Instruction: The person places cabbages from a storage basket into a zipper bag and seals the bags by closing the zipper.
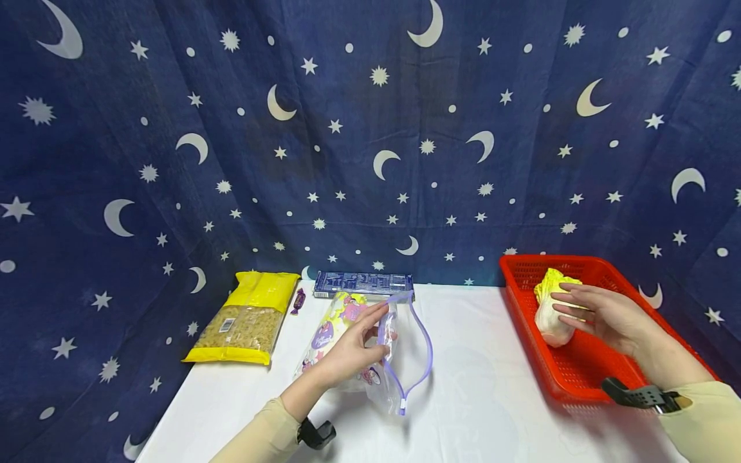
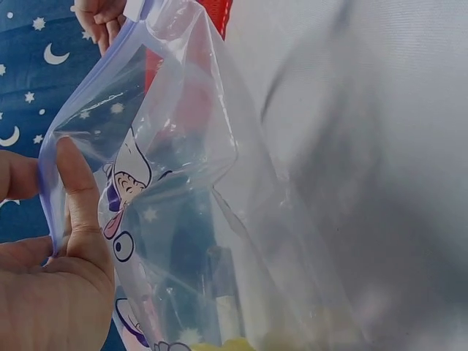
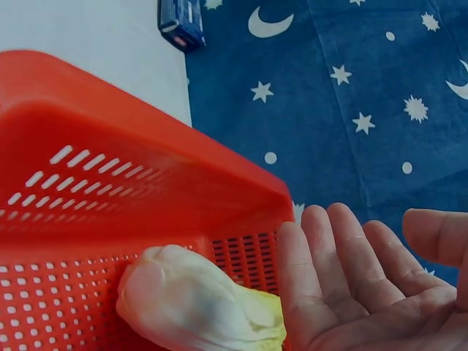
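My left hand (image 1: 354,350) grips the purple-edged rim of a clear zip bag (image 1: 419,379) printed with cartoon figures. The bag's mouth gapes to the right, its slider at the near end. In the left wrist view, the hand's fingers (image 2: 79,183) lie on both sides of the zip bag's edge (image 2: 50,164). Over the red basket (image 1: 523,331), my right hand (image 1: 613,315) is held with fingers extended and nothing in it. A small napa cabbage (image 1: 552,325) lies inside, just left of that hand. The right wrist view shows the cabbage (image 3: 197,300) beside the palm.
At the back left lies a yellow bag of small brown pieces (image 1: 246,321), with a purple wrapped candy (image 1: 298,301) beside it. A flat dark blue package (image 1: 363,283) rests behind the zip bag. A blue star-and-moon curtain (image 1: 440,161) borders the white table (image 1: 475,360).
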The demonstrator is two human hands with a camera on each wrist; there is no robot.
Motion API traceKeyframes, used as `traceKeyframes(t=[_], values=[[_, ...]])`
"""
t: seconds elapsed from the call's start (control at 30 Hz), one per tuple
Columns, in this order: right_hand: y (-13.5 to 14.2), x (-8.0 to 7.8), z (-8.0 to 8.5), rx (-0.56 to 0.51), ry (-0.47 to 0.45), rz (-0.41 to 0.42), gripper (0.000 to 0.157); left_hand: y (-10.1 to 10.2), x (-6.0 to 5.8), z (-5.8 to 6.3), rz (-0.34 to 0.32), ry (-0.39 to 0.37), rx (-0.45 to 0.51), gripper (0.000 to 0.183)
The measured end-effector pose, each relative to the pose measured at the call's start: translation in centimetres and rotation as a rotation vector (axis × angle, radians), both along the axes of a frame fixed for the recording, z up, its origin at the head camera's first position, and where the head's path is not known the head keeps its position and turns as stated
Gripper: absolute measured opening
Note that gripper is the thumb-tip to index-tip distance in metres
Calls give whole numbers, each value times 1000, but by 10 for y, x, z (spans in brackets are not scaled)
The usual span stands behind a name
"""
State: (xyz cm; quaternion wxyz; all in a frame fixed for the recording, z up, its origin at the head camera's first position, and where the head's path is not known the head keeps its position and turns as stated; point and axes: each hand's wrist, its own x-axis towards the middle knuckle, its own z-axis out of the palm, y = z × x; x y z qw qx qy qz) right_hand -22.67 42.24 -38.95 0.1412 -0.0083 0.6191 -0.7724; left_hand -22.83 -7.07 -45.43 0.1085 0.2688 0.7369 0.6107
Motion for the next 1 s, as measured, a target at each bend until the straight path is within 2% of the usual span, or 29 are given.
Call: traceKeyframes(t=[0.47, 0.57, 0.67, 0.7, 0.83, 1.0], values=[[12, -6, 8, 77, -14, -71, 30, -1, 1, 1, 1, 2, -12, 80], [14, -8, 8, 101, -17, -107, 28, -1, 1, 2, -4, -5, -12, 81], [15, -9, 8, 177, -19, -157, 18, -2, 2, 2, -7, -8, -13, 81], [16, -10, 8, 218, -20, -175, 24, -2, 1, 2, -8, -10, -14, 81], [18, -12, 8, 396, -23, -217, 66, -1, 0, 1, -14, -14, -14, 82], [22, -13, 6, 545, -12, -244, 74, 0, -1, 0, -19, -28, -4, 83]])
